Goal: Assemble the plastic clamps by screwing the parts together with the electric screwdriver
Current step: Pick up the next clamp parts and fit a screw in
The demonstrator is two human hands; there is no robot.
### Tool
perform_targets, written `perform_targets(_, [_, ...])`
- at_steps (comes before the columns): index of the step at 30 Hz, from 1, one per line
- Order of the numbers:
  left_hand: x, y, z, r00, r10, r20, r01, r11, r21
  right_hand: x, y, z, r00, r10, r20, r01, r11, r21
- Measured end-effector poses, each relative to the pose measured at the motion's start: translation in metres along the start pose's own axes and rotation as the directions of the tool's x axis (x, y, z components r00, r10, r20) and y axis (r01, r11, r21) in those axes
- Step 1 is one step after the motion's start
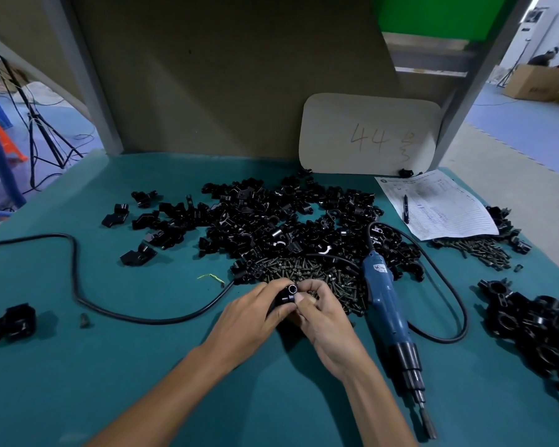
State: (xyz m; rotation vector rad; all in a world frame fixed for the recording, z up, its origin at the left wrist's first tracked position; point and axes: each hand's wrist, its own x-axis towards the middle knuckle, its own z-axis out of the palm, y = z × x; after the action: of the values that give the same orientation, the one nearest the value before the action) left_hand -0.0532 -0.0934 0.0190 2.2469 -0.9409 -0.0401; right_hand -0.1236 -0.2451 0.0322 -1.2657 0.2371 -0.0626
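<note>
While left hand (255,312) and right hand (324,321) pinch clamp (288,294), card (368,137) reads 44, rest unclear

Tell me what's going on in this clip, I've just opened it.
A person is working at a green table, holding a small black clamp piece between the left hand and the right hand, fingers of both pinched around it. The blue electric screwdriver lies on the table just right of the hands, untouched. A heap of screws sits right behind the hands, with a big pile of loose black clamp parts beyond it.
</note>
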Motion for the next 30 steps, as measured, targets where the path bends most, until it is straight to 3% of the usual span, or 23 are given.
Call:
perform_targets(7, [0.001,-0.001,0.001,1.000,-0.015,-0.017,0.015,1.000,-0.003,0.004,0.004,-0.002,1.000,-0.004,-0.018,0.004,1.000,0.012])
perform_targets(9, [0.001,-0.002,0.001,0.998,-0.042,-0.040,0.041,0.999,-0.017,0.007,0.001,-0.004,0.995,-0.041,-0.096,0.034,0.997,-0.075])
perform_targets(10, [0.001,-0.003,0.001,0.997,-0.053,-0.053,0.052,0.998,-0.021,0.011,-0.001,-0.008,0.981,-0.107,-0.159,0.071,0.973,-0.218])
perform_targets(11, [0.001,-0.003,0.001,0.997,-0.058,-0.059,0.057,0.998,-0.022,0.015,-0.005,-0.012,0.957,-0.211,-0.202,0.106,0.895,-0.432])
perform_targets(13, [0.000,-0.003,0.001,0.998,-0.050,-0.049,0.050,0.999,-0.003,0.027,-0.010,-0.017,0.914,-0.380,-0.143,0.110,0.571,-0.813])
perform_targets(15, [0.000,-0.003,0.002,0.998,-0.044,-0.037,0.044,0.999,0.013,0.037,-0.012,-0.015,0.915,-0.397,-0.069,0.064,0.313,-0.948])
perform_targets(17, [0.001,-0.003,0.002,0.998,-0.041,-0.042,0.042,0.999,0.012,0.043,-0.012,-0.008,0.924,-0.377,-0.058,0.014,0.185,-0.983])
perform_targets(22, [0.002,-0.002,0.003,0.999,-0.027,-0.047,0.028,1.000,0.010,0.052,-0.019,0.000,0.931,-0.360,-0.060,-0.045,0.051,-0.998])
perform_targets(27, [0.001,-0.004,0.003,0.998,-0.037,-0.055,0.038,0.999,0.012,0.055,-0.027,0.009,0.935,-0.346,-0.075,-0.046,0.092,-0.995])
perform_targets(28, [0.001,-0.005,0.003,0.998,-0.037,-0.054,0.038,0.999,0.016,0.053,-0.028,0.006,0.919,-0.387,-0.078,-0.020,0.150,-0.988])
perform_targets(30, [0.001,-0.004,0.003,0.998,-0.040,-0.056,0.041,0.999,0.027,0.044,-0.031,-0.005,0.876,-0.461,-0.141,0.051,0.381,-0.923])
